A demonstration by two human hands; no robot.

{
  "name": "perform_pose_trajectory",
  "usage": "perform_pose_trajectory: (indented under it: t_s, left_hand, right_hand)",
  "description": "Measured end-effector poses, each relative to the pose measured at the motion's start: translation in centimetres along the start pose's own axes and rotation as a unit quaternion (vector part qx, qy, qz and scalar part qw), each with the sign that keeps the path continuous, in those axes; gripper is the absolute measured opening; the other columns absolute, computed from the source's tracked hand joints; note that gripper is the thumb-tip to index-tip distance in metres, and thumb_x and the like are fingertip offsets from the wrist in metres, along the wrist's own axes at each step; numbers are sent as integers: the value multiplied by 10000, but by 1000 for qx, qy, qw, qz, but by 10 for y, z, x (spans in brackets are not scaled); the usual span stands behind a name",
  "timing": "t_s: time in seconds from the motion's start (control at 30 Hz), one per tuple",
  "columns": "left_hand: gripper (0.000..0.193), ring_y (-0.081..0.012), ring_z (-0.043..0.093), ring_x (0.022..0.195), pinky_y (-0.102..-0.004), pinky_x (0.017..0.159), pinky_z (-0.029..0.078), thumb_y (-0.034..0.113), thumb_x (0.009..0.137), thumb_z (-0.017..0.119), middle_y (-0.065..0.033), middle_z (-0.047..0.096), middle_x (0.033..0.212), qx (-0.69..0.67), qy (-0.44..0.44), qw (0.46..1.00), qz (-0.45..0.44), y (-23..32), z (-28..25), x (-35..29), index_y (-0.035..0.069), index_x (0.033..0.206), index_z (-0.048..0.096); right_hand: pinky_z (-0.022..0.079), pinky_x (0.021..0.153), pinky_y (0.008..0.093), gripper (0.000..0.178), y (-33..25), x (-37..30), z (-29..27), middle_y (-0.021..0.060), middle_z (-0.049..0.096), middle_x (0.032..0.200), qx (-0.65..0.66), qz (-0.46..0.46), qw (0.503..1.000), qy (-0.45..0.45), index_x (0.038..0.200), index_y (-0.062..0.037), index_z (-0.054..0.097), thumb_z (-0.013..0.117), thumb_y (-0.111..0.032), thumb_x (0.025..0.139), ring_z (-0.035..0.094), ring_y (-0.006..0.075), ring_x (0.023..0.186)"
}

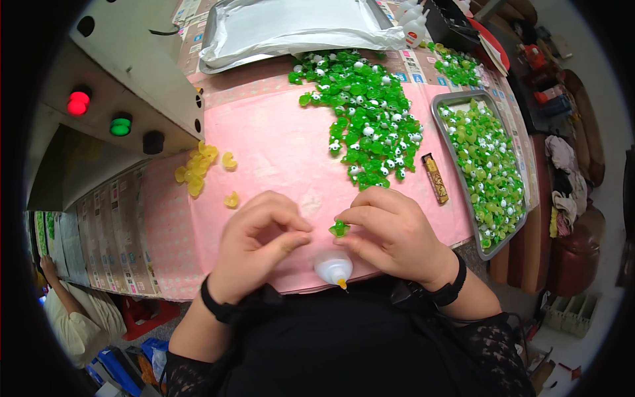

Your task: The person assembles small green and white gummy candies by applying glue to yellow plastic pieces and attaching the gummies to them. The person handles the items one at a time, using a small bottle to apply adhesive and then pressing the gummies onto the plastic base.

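A small translucent green plastic piece (339,229) is pinched between the thumb and forefinger of my right hand (397,235). My left hand (261,241) faces it across a small gap, thumb and forefinger tips drawn close together; whatever may lie between them is too small to make out. Just below the fingertips, a white squeeze bottle (333,268) with a yellow nozzle lies at the table's near edge, nozzle toward me. Beyond my right hand spreads a heap of green pieces with white eyeball-like parts (370,119). Loose yellow curved pieces (195,171) lie beyond my left hand.
A grey tray (455,159) of green pieces stands at the right, with a patterned lighter (434,178) beside it. At the back is a paper-lined metal tray (297,30). A machine with red and green buttons (132,79) borders the left; another person's arm (59,284) shows far left.
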State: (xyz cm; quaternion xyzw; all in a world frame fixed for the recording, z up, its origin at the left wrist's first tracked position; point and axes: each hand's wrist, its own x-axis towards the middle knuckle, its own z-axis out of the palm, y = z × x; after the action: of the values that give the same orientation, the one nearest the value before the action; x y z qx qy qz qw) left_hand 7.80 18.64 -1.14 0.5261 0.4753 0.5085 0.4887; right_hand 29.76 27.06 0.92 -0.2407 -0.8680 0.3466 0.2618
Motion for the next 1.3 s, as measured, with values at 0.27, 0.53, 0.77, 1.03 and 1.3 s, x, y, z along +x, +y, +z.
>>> perform_pose_trajectory:
  t_s: [0.27, 0.53, 0.77, 1.03, 1.3]
  left_hand:
    - [96, -119, 540, 840, -245, 771, 427, -23, 824, 640, -43, 582, 924, 164, 121, 978, -33, 23, -62, -10, -11, 914, 611]
    - [244, -157, 595, 857, -260, 780, 477, -21, 847, 630, -81, 618, 1002, 343, 64, 935, -56, 24, -66, -9, 4, 1088, 656]
    - [154, -159, 598, 832, -261, 750, 475, -45, 805, 660, -62, 622, 918, 391, 9, 917, -80, 22, -64, 4, 4, 950, 647]
    - [180, -110, 593, 911, -257, 828, 482, -66, 863, 620, -42, 625, 975, -10, 66, 988, -140, 22, -42, -11, 6, 1024, 582]
    - [187, -105, 583, 948, -253, 831, 483, -10, 897, 616, -38, 623, 1047, -169, 23, 975, -146, 9, 1, -13, -1, 1078, 664]
  right_hand:
    - [470, 730, 388, 194, 25, -25, -60, 121, 602, 903, -177, 155, 969, 82, 932, -28, 659, 688, -66, 743, 598, 293, 843]
    - [432, 655, 284, 278, 47, -46, -128, 84, 585, 960, -348, 256, 881, 192, 1073, -5, 644, 689, -47, 802, 540, 181, 784]
    - [504, 754, 337, 410, 7, -26, -37, 123, 624, 1107, 87, 28, 996, 3, 1131, -29, 621, 765, -142, 764, 615, 241, 905]
    - [500, 851, 394, 381, 8, -24, 21, 144, 654, 1054, 144, -20, 984, -102, 1090, -53, 620, 751, -59, 733, 631, 316, 984]
    - [462, 799, 314, 499, 2, -22, -2, 98, 604, 1014, 208, 32, 977, 21, 1233, -52, 621, 766, -68, 756, 577, 225, 910]
